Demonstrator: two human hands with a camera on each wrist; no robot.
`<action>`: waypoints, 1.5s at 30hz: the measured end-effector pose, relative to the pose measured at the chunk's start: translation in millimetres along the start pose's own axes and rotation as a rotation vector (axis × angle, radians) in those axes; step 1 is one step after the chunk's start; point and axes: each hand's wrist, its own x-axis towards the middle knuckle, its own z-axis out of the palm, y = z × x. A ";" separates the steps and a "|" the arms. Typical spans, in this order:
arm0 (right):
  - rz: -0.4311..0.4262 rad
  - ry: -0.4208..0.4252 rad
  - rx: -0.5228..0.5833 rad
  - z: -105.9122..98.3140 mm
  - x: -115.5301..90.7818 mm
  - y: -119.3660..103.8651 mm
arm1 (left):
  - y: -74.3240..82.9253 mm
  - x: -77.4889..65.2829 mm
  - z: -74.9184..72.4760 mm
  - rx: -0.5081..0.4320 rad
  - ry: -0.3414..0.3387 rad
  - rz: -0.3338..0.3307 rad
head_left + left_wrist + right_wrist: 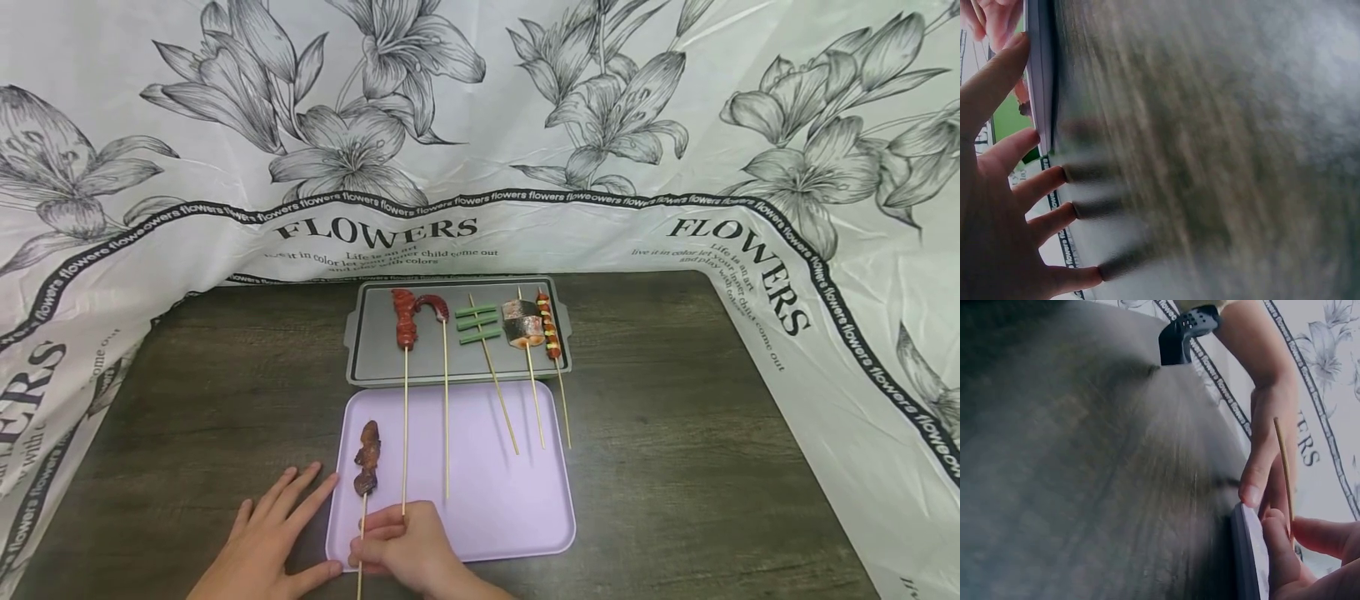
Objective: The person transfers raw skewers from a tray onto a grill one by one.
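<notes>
My right hand (411,546) pinches the stick of a browned meat skewer (367,458) between thumb and fingers, over the left part of the lilac tray (517,508). The meat end points away from me, and the stick's lower end (1284,456) sticks out past the fingers in the right wrist view. My left hand (258,542) lies with fingers spread on the table at the tray's left side. Its thumb (1004,75) and index finger touch the tray's edge in the left wrist view.
Behind the tray stands a grey grill pan (375,333). On it lie a red meat skewer (405,321), a tentacle skewer (433,307), a green vegetable skewer (478,323), a fish skewer (522,323) and a thin red-and-yellow skewer (549,325). Their sticks reach over the tray. Flower-printed cloth (570,242) borders the table.
</notes>
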 end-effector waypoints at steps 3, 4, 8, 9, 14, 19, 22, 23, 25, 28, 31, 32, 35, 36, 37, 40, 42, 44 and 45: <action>0.033 -0.029 0.007 -4.9 -7.9 -1.0 | 0.4 0.3 -1.3 -0.001 -0.009 -0.005; 0.046 -0.032 0.010 -6.4 -10.9 -1.1 | 0.3 0.3 -1.4 -0.002 -0.008 -0.004; 0.059 -0.084 0.046 -14.0 -21.9 0.9 | 0.1 0.7 -2.3 0.004 -0.010 -0.004; 0.060 -0.102 0.060 -15.5 -24.8 1.3 | 0.0 0.8 -2.6 0.006 -0.009 -0.003; 0.035 -0.226 0.089 -21.8 -35.8 0.8 | 0.1 1.4 -4.2 0.008 -0.009 0.000; -0.042 -0.339 0.072 -20.2 -41.2 -9.4 | -0.8 1.5 -3.6 0.016 -0.002 0.014; -0.056 -0.354 0.079 -16.7 -42.2 -21.6 | -1.0 1.6 -3.3 0.014 -0.009 0.009; -0.054 -0.349 0.080 -15.6 -41.8 -26.4 | -0.7 1.6 -3.4 0.012 -0.015 0.002; -0.060 -0.319 0.070 -13.6 -39.8 -35.1 | -0.4 1.4 -3.0 0.006 -0.019 -0.003; -0.116 -0.267 0.027 -12.0 -32.6 -46.4 | -0.2 0.9 -2.4 0.005 -0.013 0.002; -0.164 -0.195 -0.033 -11.7 -21.4 -57.7 | 0.0 0.8 -2.1 0.013 0.000 0.010; -0.167 -0.174 -0.043 -11.7 -16.9 -61.5 | 0.2 0.9 -2.1 0.015 0.001 0.010; -0.167 -0.121 -0.060 -12.8 -3.1 -72.4 | 1.0 1.4 -2.3 0.021 -0.004 0.004; -0.173 -0.110 -0.064 -13.2 1.7 -76.0 | 1.1 1.5 -2.4 0.021 -0.008 0.000; -0.178 -0.098 -0.073 -13.8 6.2 -79.4 | 1.3 1.6 -2.5 0.021 -0.010 -0.003; -0.192 -0.070 -0.090 -15.3 18.1 -90.0 | 1.6 2.1 -2.7 0.022 -0.016 -0.009; -0.201 -0.052 -0.109 -15.6 25.0 -97.1 | 1.7 2.4 -3.0 0.022 -0.020 -0.013; -0.199 -0.034 -0.117 -15.6 31.0 -102.8 | 1.9 2.7 -3.2 0.021 -0.024 -0.015; -0.195 -0.028 -0.124 -15.6 33.9 -105.1 | 2.0 2.9 -3.4 0.021 -0.026 -0.016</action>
